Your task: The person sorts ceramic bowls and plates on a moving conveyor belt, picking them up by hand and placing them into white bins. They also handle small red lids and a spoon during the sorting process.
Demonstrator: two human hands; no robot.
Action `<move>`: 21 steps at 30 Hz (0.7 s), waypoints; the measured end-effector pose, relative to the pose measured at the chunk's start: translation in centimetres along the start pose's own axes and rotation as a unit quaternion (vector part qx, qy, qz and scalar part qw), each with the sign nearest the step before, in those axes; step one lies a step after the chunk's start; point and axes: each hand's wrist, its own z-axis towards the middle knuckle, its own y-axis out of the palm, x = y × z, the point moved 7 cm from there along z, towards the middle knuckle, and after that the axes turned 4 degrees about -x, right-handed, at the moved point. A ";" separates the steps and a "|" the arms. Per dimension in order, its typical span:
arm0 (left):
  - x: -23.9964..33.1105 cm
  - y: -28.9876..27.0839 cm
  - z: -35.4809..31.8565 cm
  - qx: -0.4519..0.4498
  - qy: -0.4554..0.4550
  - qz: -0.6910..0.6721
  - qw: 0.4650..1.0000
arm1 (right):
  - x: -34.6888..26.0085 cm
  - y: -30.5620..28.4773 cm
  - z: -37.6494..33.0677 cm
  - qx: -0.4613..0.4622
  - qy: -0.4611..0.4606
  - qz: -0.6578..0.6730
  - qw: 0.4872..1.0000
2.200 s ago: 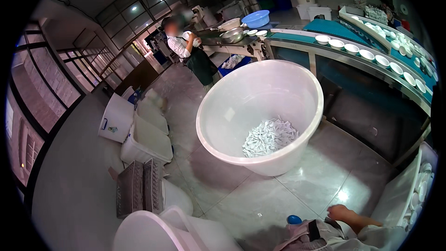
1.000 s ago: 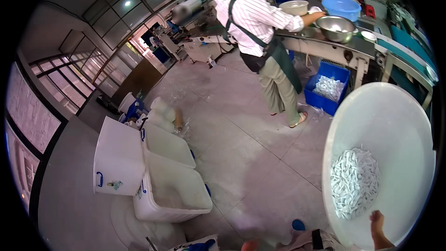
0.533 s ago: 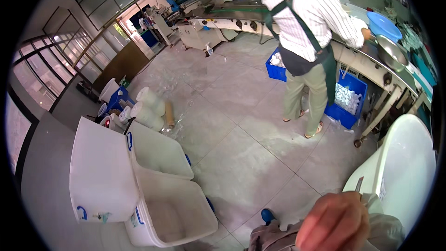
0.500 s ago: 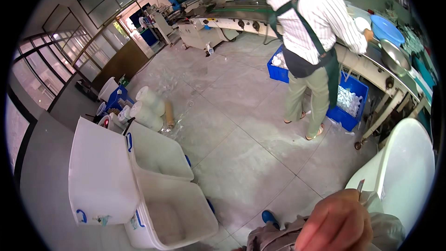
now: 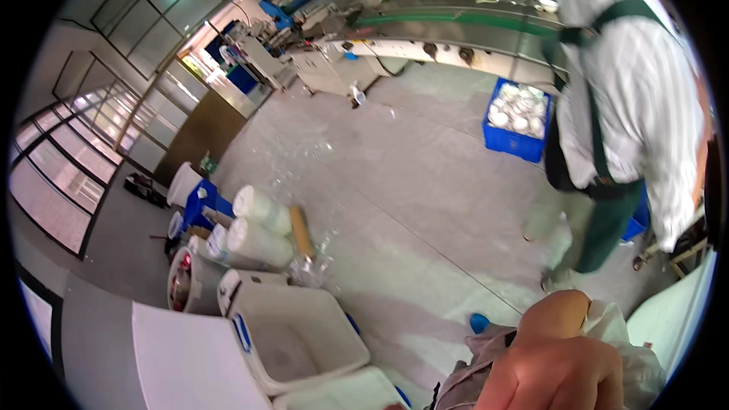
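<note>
My right hand [image 5: 553,368] is in the lower right, close to the camera, back of the hand up and wrist bent. Its fingers curl down out of the picture, so whatever they may hold is hidden. A pale grey sleeve [image 5: 624,342] lies beside the wrist. Of my left hand, only what seems a sliver of skin [image 5: 395,407] shows at the lower edge, by the white plastic tubs [image 5: 304,300]. Beneath my right hand are grey-brown trousers [image 5: 474,368], and a blue shoe tip [image 5: 479,323] shows on the floor.
A co-worker in a striped shirt and green apron [image 5: 634,99] stands at right. A blue crate [image 5: 513,144] of white round pieces sits by the conveyor [image 5: 456,30]. White film rolls [image 5: 258,241], a brown tube [image 5: 301,231] and a waste bin [image 5: 201,281] stand left. A white tub [image 5: 676,311] is at right.
My view has swung to the right and the floor-standing tubs appear lower. The co-worker now appears farther right, with the arm lowered. My right wrist shows more plainly behind the hand.
</note>
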 end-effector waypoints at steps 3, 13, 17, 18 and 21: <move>5.6 3.2 0.6 0.000 -0.050 -0.002 0.999 | 6.1 -5.8 3.6 -0.001 0.035 0.072 0.997; 33.0 4.0 16.4 -0.036 -0.018 -0.019 0.999 | 33.8 -23.0 1.6 0.138 0.135 0.131 0.972; 49.9 3.6 24.1 -0.079 0.015 0.049 0.996 | 44.0 -27.0 5.1 0.104 0.036 0.094 0.989; 55.5 5.0 26.0 -0.103 0.033 0.078 0.991 | 45.4 -28.1 5.9 0.079 0.020 0.097 0.992; 70.8 8.3 31.0 -0.144 0.092 0.140 0.975 | 49.6 -32.3 8.0 0.058 0.028 0.081 0.995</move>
